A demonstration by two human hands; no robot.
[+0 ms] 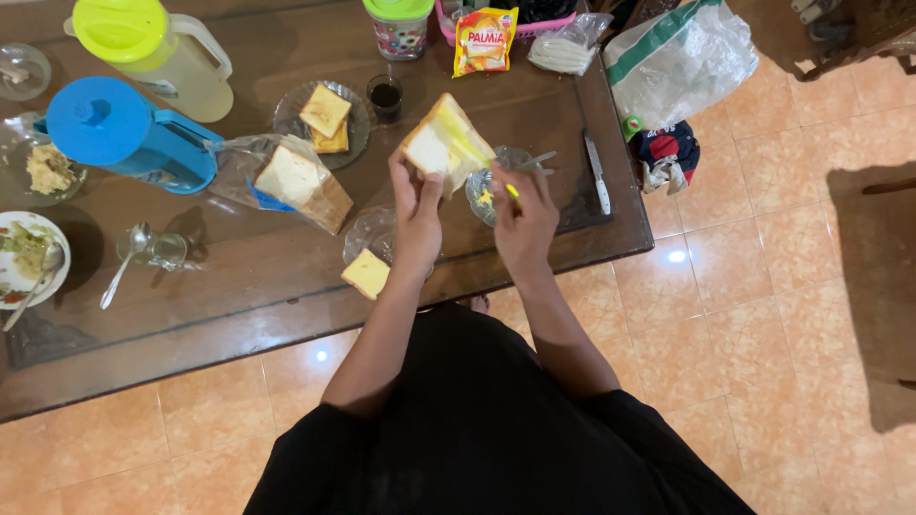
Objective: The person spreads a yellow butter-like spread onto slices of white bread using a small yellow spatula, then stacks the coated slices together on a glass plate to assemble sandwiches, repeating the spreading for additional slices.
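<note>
The left hand (417,212) grips a slice of white bread (445,145) by its lower edge, fingers closed around the crust, tilting the face toward the right hand so the surface is open to spreading. The right hand (523,217) is closed on a thin utensil (512,191) carrying yellow spread; its tip sits just beside the bread's yellow streak (the exact contact point cannot be resolved). Below the left fingers, a spread slice (366,274) lies at the table (239,286) edge. Just beyond the right fingers stands a glass dish (496,176) holding spread, kept within reach. Left of the fingers lies a bagged loaf (291,181); farther on, a plate of slices (324,119) and a knife (596,172).
</note>
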